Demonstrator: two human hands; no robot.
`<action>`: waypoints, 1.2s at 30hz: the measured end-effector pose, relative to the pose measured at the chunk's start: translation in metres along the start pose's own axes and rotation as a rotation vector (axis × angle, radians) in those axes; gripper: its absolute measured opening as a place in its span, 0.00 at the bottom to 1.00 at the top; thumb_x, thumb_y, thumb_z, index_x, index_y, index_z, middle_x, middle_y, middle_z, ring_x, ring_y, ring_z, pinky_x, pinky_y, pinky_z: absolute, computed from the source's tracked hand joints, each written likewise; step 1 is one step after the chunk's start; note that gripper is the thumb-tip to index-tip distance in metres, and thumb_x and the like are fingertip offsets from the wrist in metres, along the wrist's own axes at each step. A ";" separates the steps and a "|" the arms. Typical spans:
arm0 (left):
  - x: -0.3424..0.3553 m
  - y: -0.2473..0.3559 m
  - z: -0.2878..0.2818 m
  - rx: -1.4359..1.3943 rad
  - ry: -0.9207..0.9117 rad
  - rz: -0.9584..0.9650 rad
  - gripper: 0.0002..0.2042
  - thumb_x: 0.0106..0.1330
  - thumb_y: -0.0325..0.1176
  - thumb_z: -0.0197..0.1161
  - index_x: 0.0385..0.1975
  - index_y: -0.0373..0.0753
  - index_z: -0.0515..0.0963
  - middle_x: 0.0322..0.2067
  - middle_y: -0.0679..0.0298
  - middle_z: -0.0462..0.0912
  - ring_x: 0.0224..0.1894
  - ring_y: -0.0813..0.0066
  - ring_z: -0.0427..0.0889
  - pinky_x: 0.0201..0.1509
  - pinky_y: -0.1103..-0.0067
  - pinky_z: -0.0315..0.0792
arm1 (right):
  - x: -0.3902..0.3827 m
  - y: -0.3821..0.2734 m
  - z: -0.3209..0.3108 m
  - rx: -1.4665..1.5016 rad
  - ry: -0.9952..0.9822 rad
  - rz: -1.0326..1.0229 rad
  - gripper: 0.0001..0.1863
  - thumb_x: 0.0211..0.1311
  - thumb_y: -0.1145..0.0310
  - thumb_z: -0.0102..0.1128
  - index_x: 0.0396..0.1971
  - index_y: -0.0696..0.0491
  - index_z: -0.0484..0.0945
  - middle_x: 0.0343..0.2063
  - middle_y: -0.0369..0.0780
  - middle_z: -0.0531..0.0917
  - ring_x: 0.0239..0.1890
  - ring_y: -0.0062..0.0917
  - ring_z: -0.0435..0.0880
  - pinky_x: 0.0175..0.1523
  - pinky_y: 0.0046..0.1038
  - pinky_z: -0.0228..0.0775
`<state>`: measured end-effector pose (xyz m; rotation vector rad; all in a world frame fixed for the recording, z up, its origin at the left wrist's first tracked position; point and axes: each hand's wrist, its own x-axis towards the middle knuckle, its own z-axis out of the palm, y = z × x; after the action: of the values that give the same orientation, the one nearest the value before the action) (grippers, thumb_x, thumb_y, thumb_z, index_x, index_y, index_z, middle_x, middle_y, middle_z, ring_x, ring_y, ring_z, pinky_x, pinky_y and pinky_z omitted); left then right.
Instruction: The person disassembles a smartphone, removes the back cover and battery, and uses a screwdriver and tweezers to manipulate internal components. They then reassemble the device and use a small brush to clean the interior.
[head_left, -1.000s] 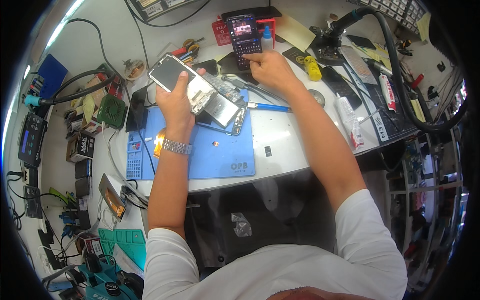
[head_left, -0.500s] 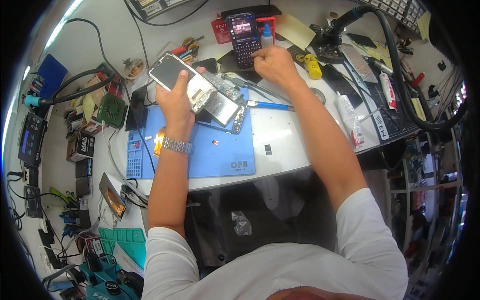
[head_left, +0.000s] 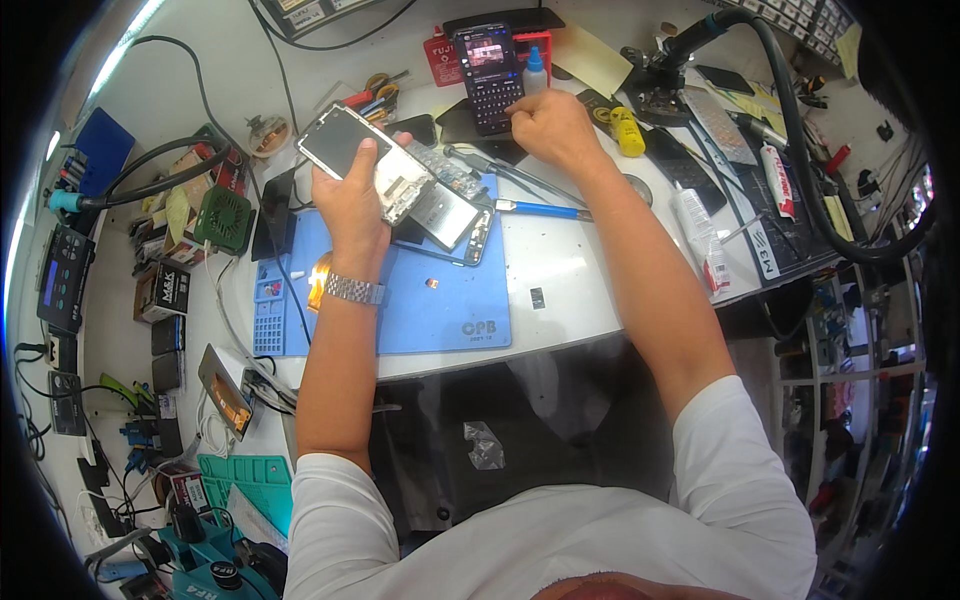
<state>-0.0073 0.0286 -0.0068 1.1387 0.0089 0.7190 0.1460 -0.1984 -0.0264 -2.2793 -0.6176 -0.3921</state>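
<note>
My left hand (head_left: 346, 195) is wrapped round an opened phone frame (head_left: 405, 195), with the thumb lying across its pale inner side. Beneath that frame lie another phone part with a silvery plate (head_left: 447, 219) and a circuit board (head_left: 447, 172), over the edge of a blue work mat (head_left: 440, 320). My right hand (head_left: 553, 126) is at a lit phone (head_left: 487, 85) that leans upright at the back. Its index finger reaches to the on-screen keyboard, while the other fingers curl in, with nothing visible in them. Whether the fingertip touches the glass, I cannot tell.
A blue-handled tool (head_left: 540, 209) and tweezers (head_left: 500, 168) lie between my hands. Behind my right hand stands a blue-capped bottle (head_left: 535, 72); a yellow bottle (head_left: 627, 132) lies to its right. White tubes (head_left: 700, 235) and a microscope stand (head_left: 660, 95) are at the right.
My right hand has shifted very slightly at the phone's keyboard. The left hand and the phone frame in it have stayed practically still.
</note>
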 end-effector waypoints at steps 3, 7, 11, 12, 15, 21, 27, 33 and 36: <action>0.000 0.000 0.000 0.000 0.000 0.004 0.15 0.77 0.20 0.63 0.59 0.29 0.73 0.50 0.48 0.88 0.50 0.43 0.93 0.51 0.60 0.94 | 0.002 0.002 0.001 -0.001 0.027 -0.006 0.20 0.61 0.61 0.57 0.43 0.49 0.95 0.42 0.53 0.92 0.49 0.50 0.90 0.63 0.43 0.81; 0.000 0.001 0.001 -0.008 0.009 -0.023 0.15 0.77 0.18 0.60 0.60 0.32 0.73 0.49 0.53 0.86 0.48 0.47 0.93 0.50 0.61 0.93 | 0.004 0.003 0.003 0.033 0.161 -0.029 0.22 0.68 0.61 0.55 0.53 0.47 0.92 0.44 0.54 0.91 0.51 0.51 0.89 0.63 0.44 0.81; -0.001 0.001 0.002 -0.006 0.010 -0.018 0.15 0.77 0.18 0.60 0.60 0.32 0.73 0.49 0.53 0.86 0.48 0.48 0.93 0.50 0.61 0.93 | 0.004 0.003 0.002 0.032 0.124 0.001 0.22 0.74 0.60 0.52 0.60 0.45 0.89 0.46 0.55 0.90 0.50 0.52 0.89 0.62 0.43 0.79; -0.001 0.001 0.002 -0.005 0.013 -0.021 0.15 0.77 0.18 0.60 0.60 0.32 0.73 0.49 0.53 0.86 0.48 0.48 0.93 0.50 0.61 0.93 | 0.003 0.002 0.002 0.038 0.130 0.005 0.22 0.75 0.60 0.52 0.61 0.44 0.89 0.46 0.55 0.90 0.50 0.52 0.89 0.62 0.43 0.79; -0.002 0.002 0.002 -0.006 0.009 -0.026 0.15 0.77 0.18 0.60 0.61 0.32 0.72 0.48 0.53 0.86 0.48 0.48 0.93 0.50 0.62 0.93 | 0.002 0.002 0.003 0.030 0.114 0.018 0.23 0.70 0.61 0.53 0.57 0.44 0.91 0.44 0.56 0.90 0.50 0.52 0.89 0.61 0.47 0.81; -0.001 0.000 0.001 -0.008 0.007 -0.006 0.13 0.77 0.21 0.63 0.57 0.30 0.72 0.49 0.49 0.88 0.49 0.45 0.94 0.47 0.63 0.95 | 0.004 0.003 0.001 0.008 0.113 0.010 0.22 0.63 0.61 0.55 0.51 0.44 0.94 0.44 0.55 0.91 0.51 0.50 0.90 0.63 0.44 0.81; -0.001 -0.001 -0.001 0.010 0.010 -0.006 0.14 0.77 0.20 0.64 0.58 0.28 0.73 0.50 0.48 0.88 0.50 0.44 0.93 0.48 0.62 0.94 | 0.001 -0.001 -0.005 0.015 -0.008 0.050 0.21 0.59 0.62 0.55 0.43 0.47 0.96 0.43 0.54 0.92 0.51 0.50 0.90 0.64 0.42 0.81; -0.001 0.000 0.000 -0.004 0.006 -0.002 0.14 0.77 0.20 0.64 0.58 0.28 0.72 0.50 0.47 0.88 0.50 0.44 0.93 0.47 0.61 0.95 | 0.001 -0.002 -0.006 0.003 -0.068 0.056 0.21 0.59 0.62 0.55 0.42 0.48 0.96 0.44 0.54 0.92 0.51 0.50 0.90 0.66 0.41 0.80; -0.001 0.000 0.001 0.003 0.016 -0.004 0.14 0.77 0.20 0.63 0.58 0.28 0.72 0.50 0.47 0.88 0.50 0.44 0.93 0.47 0.60 0.95 | 0.001 -0.001 -0.004 0.037 0.021 0.025 0.21 0.59 0.62 0.55 0.44 0.48 0.96 0.44 0.54 0.91 0.51 0.51 0.90 0.66 0.41 0.80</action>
<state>-0.0079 0.0272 -0.0069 1.1357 0.0258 0.7253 0.1459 -0.2001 -0.0227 -2.2426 -0.5810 -0.3893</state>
